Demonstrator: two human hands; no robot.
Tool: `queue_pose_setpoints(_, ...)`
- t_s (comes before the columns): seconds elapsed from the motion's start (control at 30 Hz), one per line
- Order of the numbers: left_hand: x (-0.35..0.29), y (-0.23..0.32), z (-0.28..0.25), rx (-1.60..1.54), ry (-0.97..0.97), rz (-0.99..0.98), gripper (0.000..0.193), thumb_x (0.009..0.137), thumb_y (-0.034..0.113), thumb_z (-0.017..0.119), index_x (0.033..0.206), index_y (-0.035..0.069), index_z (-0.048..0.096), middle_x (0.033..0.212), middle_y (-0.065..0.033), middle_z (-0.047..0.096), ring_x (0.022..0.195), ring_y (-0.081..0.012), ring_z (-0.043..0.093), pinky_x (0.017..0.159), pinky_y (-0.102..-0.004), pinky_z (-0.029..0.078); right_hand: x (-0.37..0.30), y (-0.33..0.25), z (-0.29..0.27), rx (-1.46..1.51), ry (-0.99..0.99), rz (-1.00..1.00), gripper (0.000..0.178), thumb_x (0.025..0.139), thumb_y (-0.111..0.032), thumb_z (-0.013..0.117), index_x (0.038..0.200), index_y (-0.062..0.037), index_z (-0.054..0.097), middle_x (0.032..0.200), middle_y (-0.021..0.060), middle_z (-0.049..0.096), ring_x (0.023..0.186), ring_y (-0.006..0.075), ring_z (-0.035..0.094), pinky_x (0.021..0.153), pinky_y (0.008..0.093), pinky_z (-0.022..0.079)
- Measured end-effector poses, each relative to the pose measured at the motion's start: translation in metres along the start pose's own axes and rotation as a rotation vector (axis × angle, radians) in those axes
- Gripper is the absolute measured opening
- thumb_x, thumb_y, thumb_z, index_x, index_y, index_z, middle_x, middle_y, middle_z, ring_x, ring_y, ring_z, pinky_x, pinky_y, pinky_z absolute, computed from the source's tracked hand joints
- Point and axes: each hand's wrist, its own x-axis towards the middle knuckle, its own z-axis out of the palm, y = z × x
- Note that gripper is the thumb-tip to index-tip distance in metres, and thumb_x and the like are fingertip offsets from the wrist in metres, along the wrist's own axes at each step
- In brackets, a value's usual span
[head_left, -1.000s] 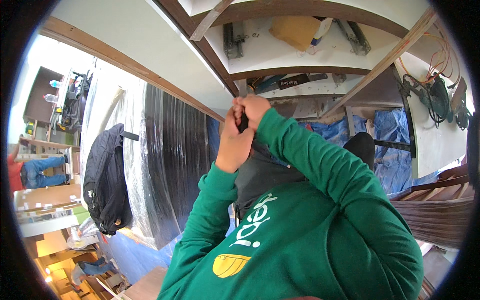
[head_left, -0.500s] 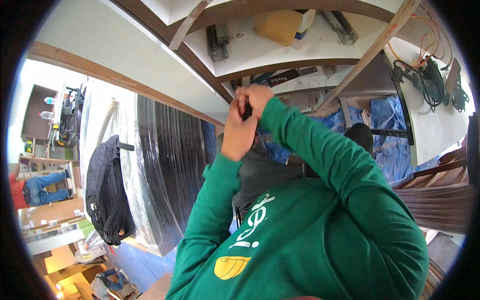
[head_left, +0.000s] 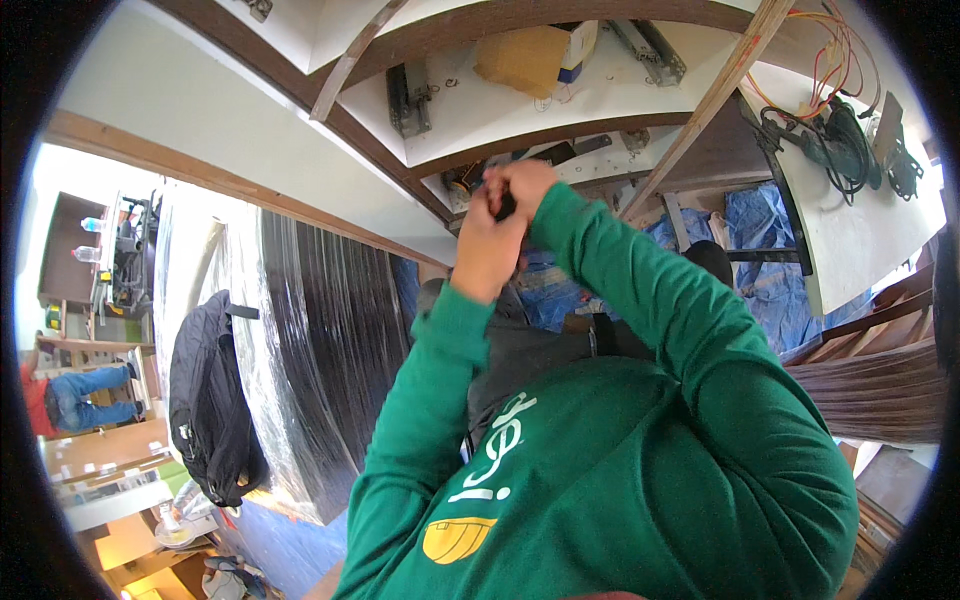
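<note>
My left hand (head_left: 484, 250) and my right hand (head_left: 527, 187) meet in front of the lower shelf of a cabinet. Between them shows a small dark object (head_left: 505, 208), mostly covered by the fingers, so its kind cannot be made out. The left fingers are wrapped round it from below. My right hand is closed and presses against the left fingertips from above. Just behind the hands, a black-and-orange tool (head_left: 463, 178) lies partly hidden on the lower shelf (head_left: 590, 172), with a dark flat piece (head_left: 575, 150) beside it.
The upper shelf (head_left: 470, 130) holds a brown paper piece (head_left: 522, 60), a small box (head_left: 578, 50) and metal drawer slides (head_left: 408, 98). A wooden strip (head_left: 715, 95) slants at right. Corded black gear (head_left: 850, 145) lies on a white panel. Film-wrapped boards (head_left: 325, 330) stand left.
My head view has shifted a little, so the cabinet appears further left and higher. Both hands stay together on the dark object, turned slightly.
</note>
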Motion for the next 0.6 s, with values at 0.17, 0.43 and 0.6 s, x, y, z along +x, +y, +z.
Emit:
queue_pose_setpoints(0.17, 0.019, -0.036, 0.029, -0.018, -0.014, 0.131, 0.053, 0.084, 0.007, 0.057, 0.135, -0.001, 0.044, 0.108, -0.008, 0.056, 0.078, -0.0155, 0.06, 0.053, -0.0303, 0.05, -0.021, 0.055, 0.009, 0.763, 0.193, 0.392, 0.015, 0.094, -0.013, 0.056, 0.094, 0.0017, 0.059, 0.072, 0.0084, 0.056, 0.065, 0.0239, 0.056, 0.06, 0.038, 0.048)
queue_pose_setpoints(0.43, 0.046, -0.048, -0.021, -0.725, 0.343, 0.165, 0.043, 0.085, 0.012, 0.065, 0.126, 0.005, 0.054, 0.112, -0.0085, 0.059, 0.103, -0.0244, 0.058, 0.092, -0.0407, 0.048, -0.157, 0.002, -0.054, 1.298, 0.348, 1.099, 0.013, 0.097, -0.014, 0.053, 0.091, -0.002, 0.055, 0.068, 0.0052, 0.05, 0.057, 0.0214, 0.049, 0.052, 0.0369, 0.042)
queue_pose_setpoints(0.6, 0.072, -0.001, 0.005, 0.287, 0.615, 0.473, 0.03, 0.077, 0.001, 0.069, 0.107, 0.0, 0.062, 0.109, -0.018, 0.063, 0.105, -0.0309, 0.059, 0.096, -0.0405, 0.046, -0.237, -0.008, -0.065, 1.115, 0.328, 1.247, 0.015, 0.099, -0.015, 0.05, 0.095, -0.0016, 0.055, 0.068, 0.0044, 0.05, 0.057, 0.0207, 0.047, 0.052, 0.037, 0.042)
